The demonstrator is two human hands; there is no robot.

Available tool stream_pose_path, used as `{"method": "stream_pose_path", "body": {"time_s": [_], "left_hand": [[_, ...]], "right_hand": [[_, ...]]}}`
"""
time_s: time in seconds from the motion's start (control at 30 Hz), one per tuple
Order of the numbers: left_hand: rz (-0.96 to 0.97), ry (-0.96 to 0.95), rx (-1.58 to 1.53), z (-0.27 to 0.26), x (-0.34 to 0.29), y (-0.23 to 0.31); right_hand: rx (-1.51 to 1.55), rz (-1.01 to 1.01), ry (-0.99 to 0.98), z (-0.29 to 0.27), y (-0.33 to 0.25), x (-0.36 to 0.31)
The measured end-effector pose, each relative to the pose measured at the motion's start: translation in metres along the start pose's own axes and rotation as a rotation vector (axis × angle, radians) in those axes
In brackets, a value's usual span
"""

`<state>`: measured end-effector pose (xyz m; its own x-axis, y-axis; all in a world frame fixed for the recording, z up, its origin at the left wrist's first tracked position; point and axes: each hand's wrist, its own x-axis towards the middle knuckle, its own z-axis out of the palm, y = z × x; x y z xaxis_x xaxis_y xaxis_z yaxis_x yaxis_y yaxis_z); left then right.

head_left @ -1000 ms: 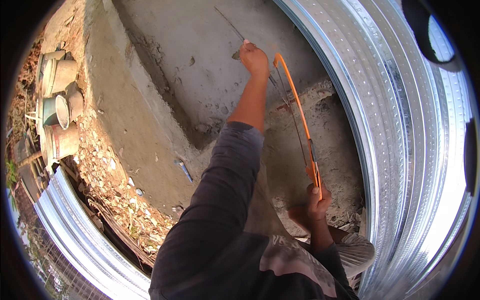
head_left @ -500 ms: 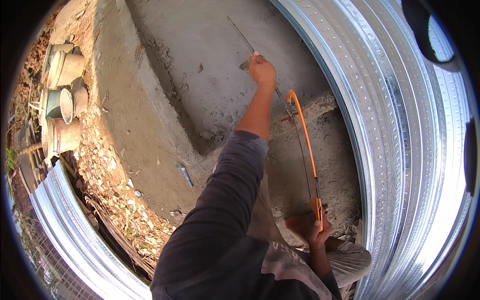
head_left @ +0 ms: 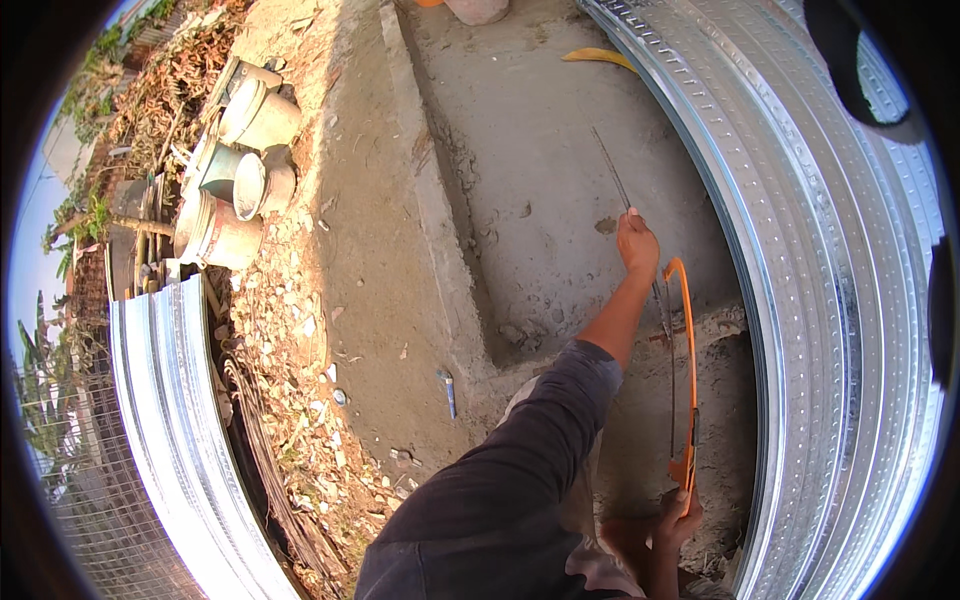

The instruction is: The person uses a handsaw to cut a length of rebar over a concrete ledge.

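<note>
My left hand (head_left: 638, 243), at the end of an outstretched dark sleeve, is closed around a thin ribbed steel rod (head_left: 611, 168). The rod slants over the grey concrete floor, and its lower part runs down towards a low concrete edge. Closer to me, my right hand (head_left: 676, 520) grips the handle of an orange-framed hacksaw (head_left: 690, 350). The saw points away from me, its thin blade overlapping the rod's lower part just below my left hand. Whether the blade touches the rod is hard to see.
Corrugated metal sheets (head_left: 800, 300) curve along the right side. Several buckets (head_left: 262, 118) stand at upper left, above another metal sheet (head_left: 165, 370). A blue pen-like object (head_left: 448, 393) lies on the concrete ledge (head_left: 400, 270). Something yellow and curved (head_left: 600, 56) lies at the far end.
The view has swung left and farther ahead, so the scene sits lower and more to the right. Both hands keep their hold on the rod and the hacksaw.
</note>
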<state>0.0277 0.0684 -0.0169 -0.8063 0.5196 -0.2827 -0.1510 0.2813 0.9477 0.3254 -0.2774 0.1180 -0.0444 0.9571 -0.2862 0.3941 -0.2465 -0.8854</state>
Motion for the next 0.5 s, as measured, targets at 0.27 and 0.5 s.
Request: {"method": "stream_pose_path", "body": {"time_s": [0.27, 0.5], "left_hand": [[0.168, 0.103, 0.083, -0.013, 0.030, -0.040], [0.043, 0.002, -0.058, 0.003, 0.015, -0.024]], "right_hand": [[-0.088, -0.165, 0.062, 0.010, 0.002, -0.016], [-0.087, -0.007, -0.037, 0.032, -0.013, 0.064]]}}
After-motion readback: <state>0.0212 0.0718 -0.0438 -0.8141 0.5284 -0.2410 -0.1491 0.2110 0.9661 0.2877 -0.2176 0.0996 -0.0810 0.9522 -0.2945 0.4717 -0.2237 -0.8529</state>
